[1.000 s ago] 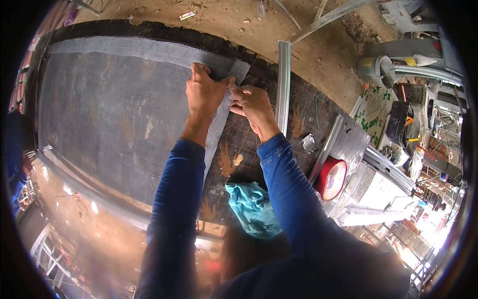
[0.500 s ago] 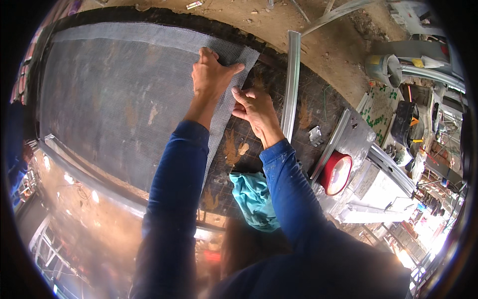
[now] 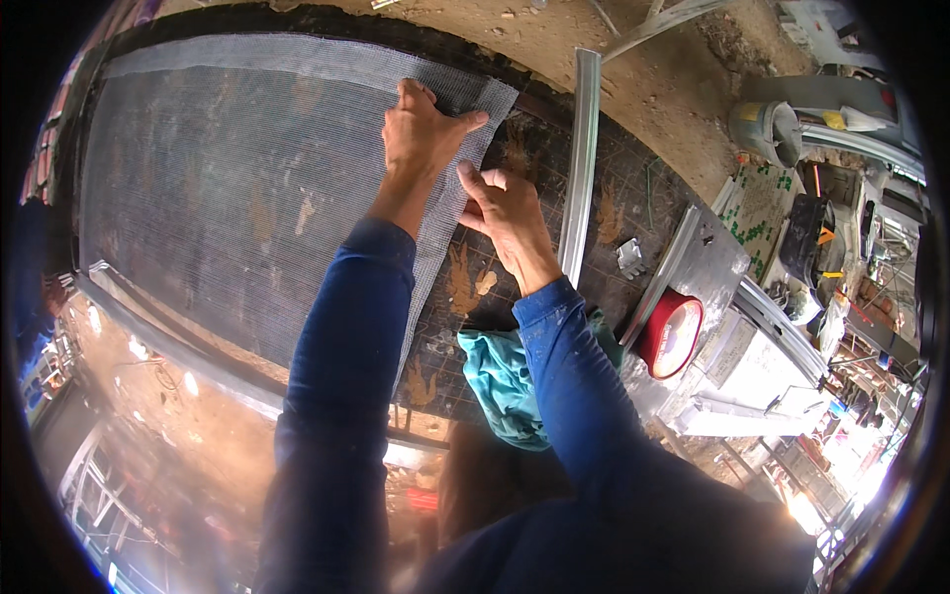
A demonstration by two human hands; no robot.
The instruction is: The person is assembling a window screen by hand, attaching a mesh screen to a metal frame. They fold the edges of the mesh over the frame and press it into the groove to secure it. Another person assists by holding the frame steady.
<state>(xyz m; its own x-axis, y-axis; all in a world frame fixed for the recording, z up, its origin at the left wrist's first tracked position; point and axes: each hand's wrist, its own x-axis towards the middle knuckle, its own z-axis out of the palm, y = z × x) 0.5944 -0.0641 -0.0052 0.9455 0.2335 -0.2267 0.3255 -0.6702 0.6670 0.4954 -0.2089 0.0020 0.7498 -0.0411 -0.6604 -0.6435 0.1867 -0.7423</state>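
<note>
A grey mesh screen (image 3: 257, 188) lies stretched over a dark, worn tabletop (image 3: 445, 366), with a paler band along its far edge. My left hand (image 3: 421, 139) rests on the mesh close to its far right corner. Its thumb reaches out to the right and the fingers are apart, some bent. Beside the mesh's right edge is my right hand (image 3: 510, 223), thumb and fingers curved but apart, the tips at that edge. Nothing shows between them, though their undersides are hidden. A metal channel strip (image 3: 581, 163) lies just right of this hand.
A teal cloth (image 3: 500, 386) lies beneath my right forearm. Rightward are a small metal bracket (image 3: 630, 259), a second metal strip (image 3: 658, 277) and a red round container (image 3: 673, 334). A bucket (image 3: 767, 134) stands on the dirt floor. A metal bar (image 3: 188, 346) runs along the near left.
My hands keep almost the same pose at the mesh's right edge. The view has shifted slightly, and the cloth looks a little differently folded.
</note>
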